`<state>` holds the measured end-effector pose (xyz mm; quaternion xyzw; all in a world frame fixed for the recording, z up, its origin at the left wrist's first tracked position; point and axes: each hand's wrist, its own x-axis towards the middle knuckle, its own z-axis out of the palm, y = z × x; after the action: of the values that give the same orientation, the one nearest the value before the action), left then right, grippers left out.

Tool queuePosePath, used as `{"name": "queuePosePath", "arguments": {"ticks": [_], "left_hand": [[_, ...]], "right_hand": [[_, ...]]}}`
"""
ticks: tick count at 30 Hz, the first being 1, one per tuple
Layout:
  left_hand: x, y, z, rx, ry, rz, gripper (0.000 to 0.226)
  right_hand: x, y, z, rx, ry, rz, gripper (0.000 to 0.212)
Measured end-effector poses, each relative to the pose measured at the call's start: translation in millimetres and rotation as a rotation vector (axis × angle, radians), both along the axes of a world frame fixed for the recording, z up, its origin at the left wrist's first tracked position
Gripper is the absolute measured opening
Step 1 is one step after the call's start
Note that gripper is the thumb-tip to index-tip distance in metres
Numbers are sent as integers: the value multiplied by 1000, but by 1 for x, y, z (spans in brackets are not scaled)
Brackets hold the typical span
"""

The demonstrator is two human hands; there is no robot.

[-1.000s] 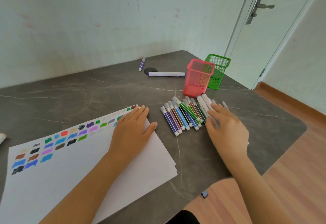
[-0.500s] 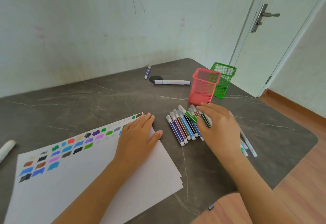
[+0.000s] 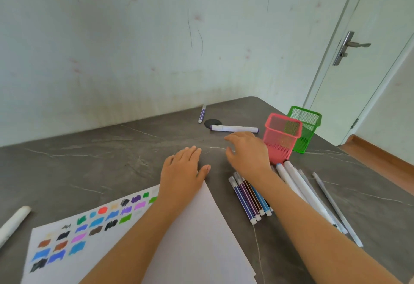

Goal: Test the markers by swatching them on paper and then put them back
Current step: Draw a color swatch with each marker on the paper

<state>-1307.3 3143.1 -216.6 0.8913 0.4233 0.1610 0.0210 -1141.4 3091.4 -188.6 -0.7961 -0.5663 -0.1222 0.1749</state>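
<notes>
- My right hand [image 3: 248,156] hovered above the table, fingers loosely spread, holding nothing.
- The white marker [image 3: 234,128] lay near its fingertips at 12 o'clock.
- The row of markers [image 3: 247,196] lay at 6 o'clock, partly under the wrist.
- The pink mesh cup [image 3: 281,140] stood at 3 o'clock.
- My left hand [image 3: 182,171] lay flat, fingers straight, over the far corner of the paper [image 3: 201,239].

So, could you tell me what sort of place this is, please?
Probably a plain room in a home or small office: a grey stone-look table stands against a scuffed pale wall, beside a door with a lever handle, and the floor is wooden.
</notes>
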Motion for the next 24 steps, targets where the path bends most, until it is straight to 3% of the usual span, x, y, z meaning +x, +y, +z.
{"name": "queuePosePath", "arguments": {"ticks": [13, 24], "left_hand": [[19, 40, -4, 1, -54, 10, 58], [18, 40, -6, -27, -58, 39, 61]], "right_hand": [[39, 74, -10, -274, -134, -11, 52], [22, 74, -9, -181, -161, 80, 42]]}}
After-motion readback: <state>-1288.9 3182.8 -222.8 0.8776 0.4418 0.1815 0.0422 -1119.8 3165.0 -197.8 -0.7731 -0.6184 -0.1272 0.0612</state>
